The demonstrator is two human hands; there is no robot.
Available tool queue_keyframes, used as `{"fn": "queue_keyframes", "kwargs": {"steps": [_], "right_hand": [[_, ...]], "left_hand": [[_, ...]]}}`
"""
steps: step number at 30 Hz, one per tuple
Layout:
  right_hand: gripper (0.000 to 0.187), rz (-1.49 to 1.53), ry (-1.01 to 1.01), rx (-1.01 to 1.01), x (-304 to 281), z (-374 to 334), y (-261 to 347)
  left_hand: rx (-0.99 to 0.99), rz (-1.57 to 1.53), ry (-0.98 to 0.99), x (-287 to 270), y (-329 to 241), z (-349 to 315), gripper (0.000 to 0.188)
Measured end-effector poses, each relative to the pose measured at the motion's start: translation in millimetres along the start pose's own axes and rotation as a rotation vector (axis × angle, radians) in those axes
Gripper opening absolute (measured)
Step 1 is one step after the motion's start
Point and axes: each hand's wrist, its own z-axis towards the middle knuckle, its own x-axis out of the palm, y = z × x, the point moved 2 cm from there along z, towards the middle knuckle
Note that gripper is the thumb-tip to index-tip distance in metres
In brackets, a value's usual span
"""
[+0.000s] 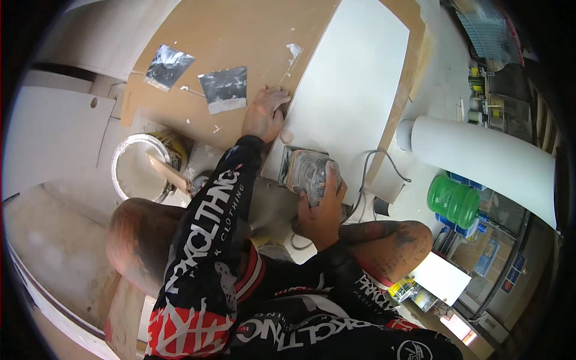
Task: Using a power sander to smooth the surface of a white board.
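A long white panel (354, 66) lies on a sheet of brown cardboard (264, 30) in front of me. My right hand (324, 207) is wrapped round a dusty electric sander (309, 168), which sits on the panel's near end. At the panel's left edge, my left hand (264, 114) lies flat with its fingers stretched out, partly on the cardboard. Two dark, dust-smeared sheets, one a square piece (223, 90) and the other a tilted piece (169, 66), rest on the cardboard to the left. The sander's underside is hidden.
At left stands an open bucket (117, 171) with whitish contents and a wooden stick (168, 172) across it. A grey cord (363, 180) loops beside the sander. Farther right are a large white roll (480, 147), a green water jug (454, 201) and a mesh rack (507, 210).
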Motion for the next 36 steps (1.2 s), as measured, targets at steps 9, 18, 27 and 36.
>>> {"fn": "queue_keyframes", "kwargs": {"steps": [9,18,27,36], "right_hand": [[0.087,-0.060,-0.188,-0.093,-3,112,-26],[0.092,-0.087,-0.180,0.137,-8,193,-34],[0.093,0.065,-0.024,-0.051,23,25,24],[0.092,0.039,-0.121,-0.039,17,73,11]], "left_hand": [[-0.209,-0.224,-0.225,-2,-12,-8,0.037],[-0.611,-0.355,-0.097,-19,-11,-33,0.028],[-0.636,-0.734,-0.202,-33,22,-30,0.037],[-0.596,-0.650,-0.241,-11,39,-28,0.044]]}}
